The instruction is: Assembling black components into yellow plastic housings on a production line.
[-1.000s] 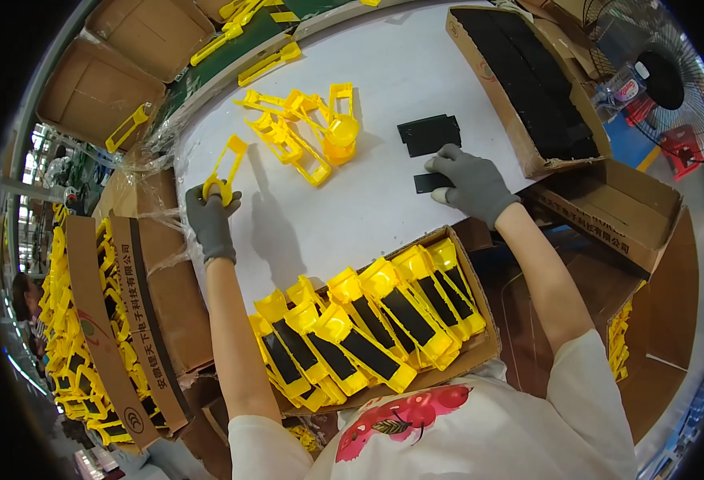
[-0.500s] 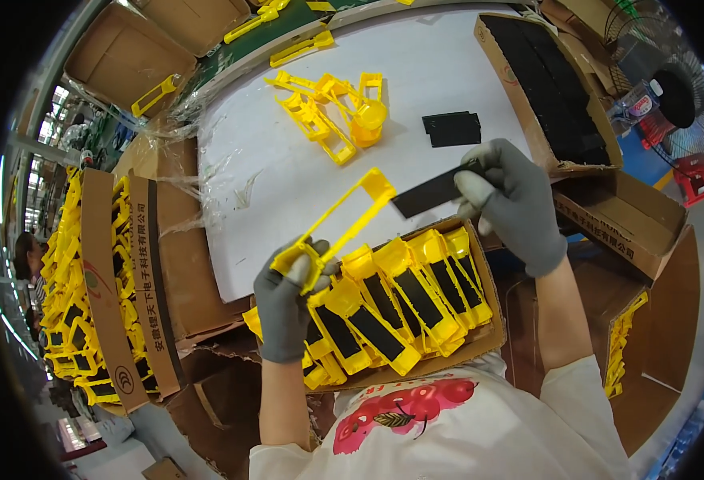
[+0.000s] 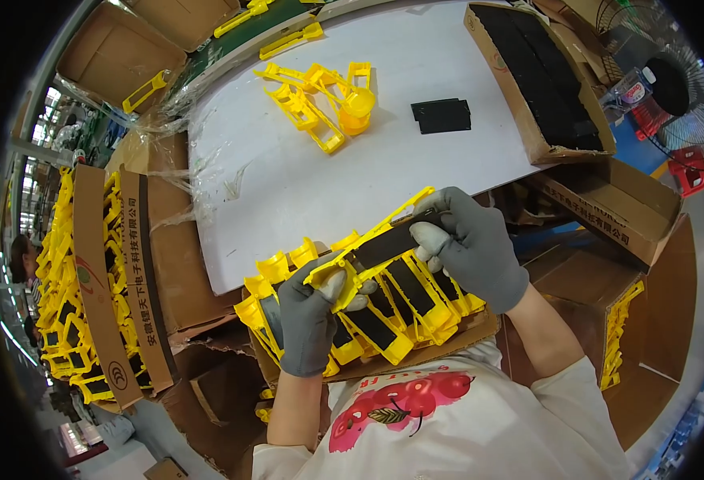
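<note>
My left hand (image 3: 304,324), in a grey glove, is closed around the cupped end of a yellow plastic frame (image 3: 398,210), held tilted over the box at my front. My right hand (image 3: 480,252), gloved too, pinches one end of a thin black rectangular plate (image 3: 386,246). That plate lies along the frame's opening, its other end close to my left fingers; how fully it is seated cannot be made out. Below both hands, several yellow frames with black plates in them (image 3: 410,290) stand in rows in a cardboard box (image 3: 472,332).
On the white tabletop (image 3: 264,192) lie a heap of yellow frames (image 3: 354,104) and a few black plates (image 3: 442,117). A carton of black plates (image 3: 540,80) stands at the far right. Left is a carton (image 3: 100,280) full of yellow frames. A fan (image 3: 680,88) stands far right.
My right hand has moved down and left, bringing the black plate from beside the yellow frame into line with it. My left hand has shifted slightly right and turned the frame flatter.
</note>
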